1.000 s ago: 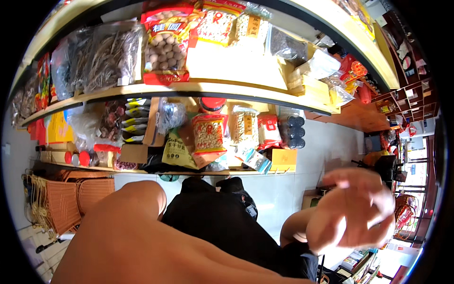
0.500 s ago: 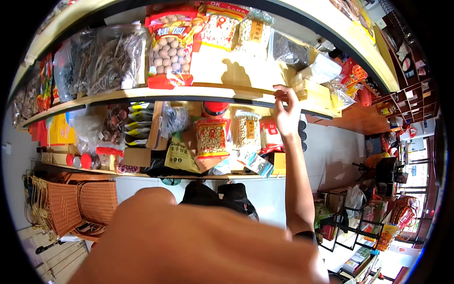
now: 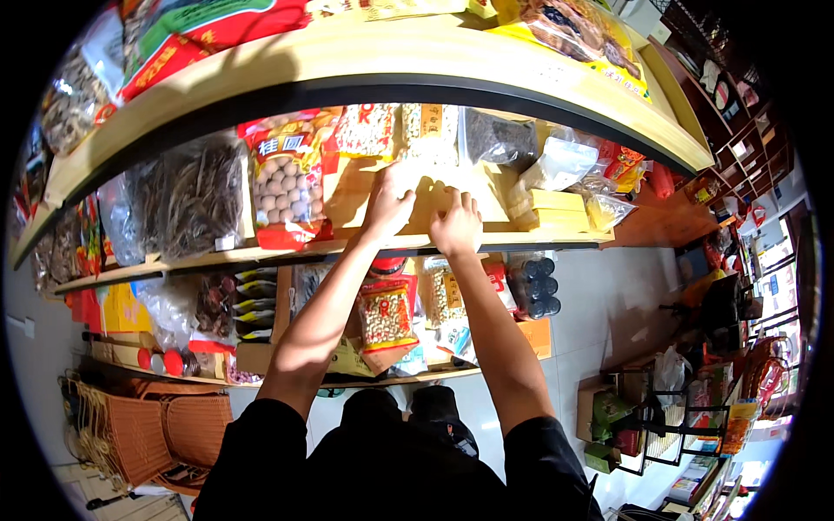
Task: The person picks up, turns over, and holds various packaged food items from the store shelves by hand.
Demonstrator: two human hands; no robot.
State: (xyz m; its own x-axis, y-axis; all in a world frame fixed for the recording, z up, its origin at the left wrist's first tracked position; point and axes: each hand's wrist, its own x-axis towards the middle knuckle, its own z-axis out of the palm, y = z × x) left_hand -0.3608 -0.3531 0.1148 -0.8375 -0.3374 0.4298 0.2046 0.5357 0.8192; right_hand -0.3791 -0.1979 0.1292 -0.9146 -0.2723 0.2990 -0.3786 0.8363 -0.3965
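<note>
Grip of the left hand (image 3: 389, 207), head view: held over the pale wood of the middle shelf (image 3: 495, 204), thumb set apart from fingers that are laid close together; whether anything is pinched cannot be told, the fingertips being washed out by glare. Grip of the right hand (image 3: 456, 227): placed just beside the left, back turned upward, fingers bent and slightly parted; contact with the wood cannot be made out. Nearest item: clear bag of pale seeds (image 3: 428, 130) with tan label, stood at the back of the same shelf, beyond both hands. Also kept on that shelf, left to right: bag of dark dried strips (image 3: 204, 195); red-ended bag of round brown fruit (image 3: 287, 187); red-trimmed bag of white pieces (image 3: 367, 130), beside the seeds; clear bag of dark contents (image 3: 499, 137); yellow block (image 3: 558, 213), near the right end. Below, partly covered by the forearms, lower shelf (image 3: 408, 379): red-edged bag of pale nuts (image 3: 387, 317), shown between the arms; dark-topped jars (image 3: 536, 291), grouped right. Above, upper shelf (image 3: 434, 56): red and green package (image 3: 204, 30), laid at left. Wicker chairs (image 3: 139, 434) are stood at lower left.
</note>
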